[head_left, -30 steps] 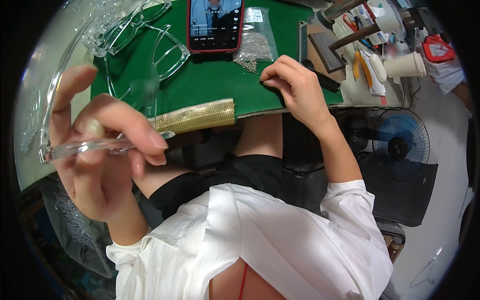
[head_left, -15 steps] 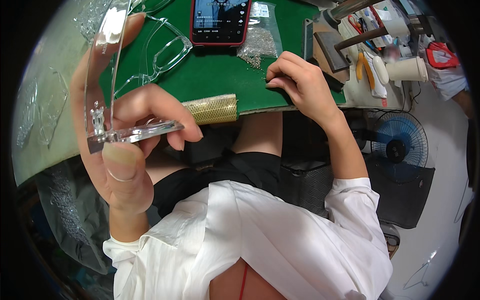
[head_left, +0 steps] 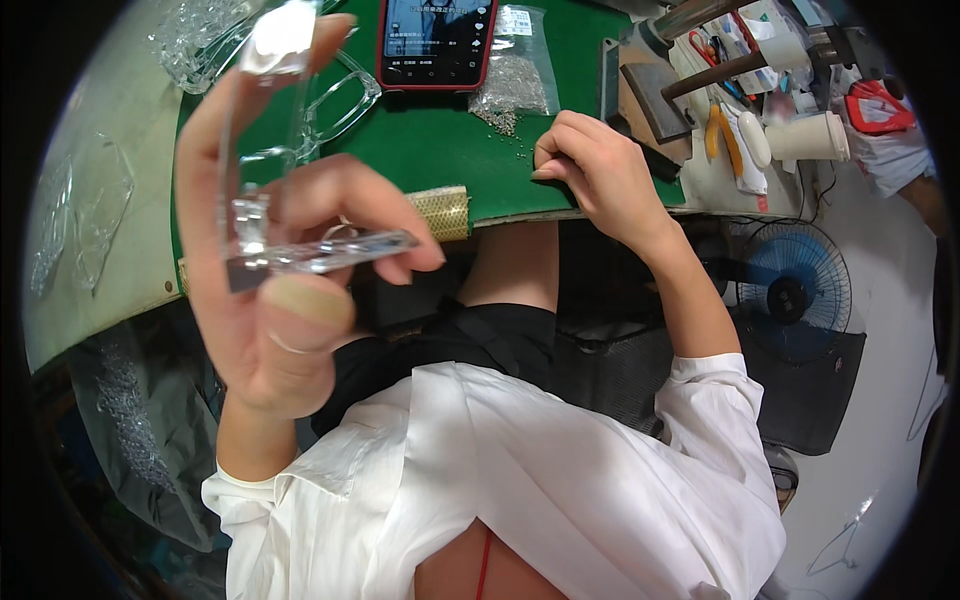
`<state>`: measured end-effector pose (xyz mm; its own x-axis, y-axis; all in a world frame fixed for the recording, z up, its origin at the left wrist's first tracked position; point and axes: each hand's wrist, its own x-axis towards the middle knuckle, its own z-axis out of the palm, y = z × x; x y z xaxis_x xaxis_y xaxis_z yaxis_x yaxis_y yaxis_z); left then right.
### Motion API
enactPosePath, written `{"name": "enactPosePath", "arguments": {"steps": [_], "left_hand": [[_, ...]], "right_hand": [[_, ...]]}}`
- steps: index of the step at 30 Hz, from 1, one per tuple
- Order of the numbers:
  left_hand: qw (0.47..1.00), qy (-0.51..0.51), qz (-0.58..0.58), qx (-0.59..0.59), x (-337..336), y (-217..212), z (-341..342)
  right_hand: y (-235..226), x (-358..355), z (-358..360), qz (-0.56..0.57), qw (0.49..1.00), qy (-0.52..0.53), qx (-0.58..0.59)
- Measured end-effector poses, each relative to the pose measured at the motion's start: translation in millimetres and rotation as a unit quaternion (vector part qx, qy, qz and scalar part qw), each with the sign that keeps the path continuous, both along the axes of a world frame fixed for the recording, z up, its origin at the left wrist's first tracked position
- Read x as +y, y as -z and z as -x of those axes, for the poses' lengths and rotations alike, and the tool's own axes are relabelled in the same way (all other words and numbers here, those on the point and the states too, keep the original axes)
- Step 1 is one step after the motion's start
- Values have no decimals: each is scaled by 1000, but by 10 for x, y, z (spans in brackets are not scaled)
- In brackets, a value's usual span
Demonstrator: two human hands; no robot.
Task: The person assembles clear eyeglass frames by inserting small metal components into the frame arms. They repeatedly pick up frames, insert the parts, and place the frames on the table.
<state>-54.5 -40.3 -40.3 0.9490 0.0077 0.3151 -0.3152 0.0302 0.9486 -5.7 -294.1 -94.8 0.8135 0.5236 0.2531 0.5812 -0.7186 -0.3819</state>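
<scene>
The left hand occupies the left half of the frame, raised in front of the tabletop. I see its fingers clamped on a clear, glossy plastic eyeglass frame, thumb against the lower edge; the upper part is blurred. The right hand sits right of upper centre, over the front edge of a green mat. Its thumb and fingertips curl toward one another; I cannot tell whether they meet or grip a part. Just beside them lie small, loose, metallic pieces, at the mouth of a transparent plastic bag. At upper centre, I locate a red-cased smartphone. A gold, mesh-patterned roll lies along the mat's front edge, partly hidden by the left hand.
</scene>
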Motion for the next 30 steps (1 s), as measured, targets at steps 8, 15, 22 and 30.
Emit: {"name": "enactPosePath", "arguments": {"steps": [8,15,22,30], "left_hand": [[973,230,28,-22,-294,31,-46],[948,280,-98,-112,-580,140,-129],[949,261,-134,-117,-604,156,-150],[951,255,-133,-113,-621,144,-168]], "right_hand": [[-262,-66,70,-165,986,-22,32],[-900,189,273,-221,953,-114,-171],[-865,149,265,-221,952,-102,-188],[-850,135,253,-230,954,-91,-171]]}}
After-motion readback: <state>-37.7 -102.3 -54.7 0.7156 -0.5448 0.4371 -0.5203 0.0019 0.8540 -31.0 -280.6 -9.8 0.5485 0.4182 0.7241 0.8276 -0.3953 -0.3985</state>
